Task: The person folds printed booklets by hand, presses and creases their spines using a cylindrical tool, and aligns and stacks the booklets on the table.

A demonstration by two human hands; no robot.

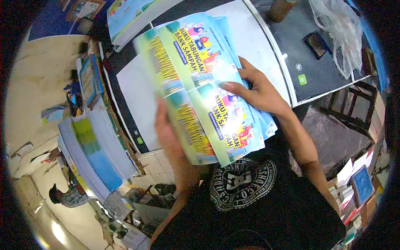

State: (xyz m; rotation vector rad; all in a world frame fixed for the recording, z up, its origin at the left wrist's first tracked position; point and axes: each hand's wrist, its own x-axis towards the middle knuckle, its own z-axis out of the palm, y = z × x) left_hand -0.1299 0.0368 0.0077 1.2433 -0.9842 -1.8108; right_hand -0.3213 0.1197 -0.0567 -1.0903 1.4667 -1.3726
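Glossy printed cover sheets (196, 89), several of them and slightly fanned, are held up in front of my chest. Each bears a repeated blue, green and yellow design reading "Buku Tabungan Bank Sampah". My right hand (262, 89) grips their right edge, thumb on the top face and the other fingers partly hidden at the edge. At the lower left edge my left hand (166, 129) is closed around the sheets, its fingers mostly behind them. Motion blurs that hand and the left side of the sheets. Bright glare covers part of the lower print.
Under the sheets lies a white board (141, 91) on a black table. A printed stack (129, 18) stands at the back left. To the right are a phone (317, 45), a plastic bag (337, 33) and a brown cup (281, 9). Tall paper piles (93, 146) rise at left; a person (71, 193) is beyond.
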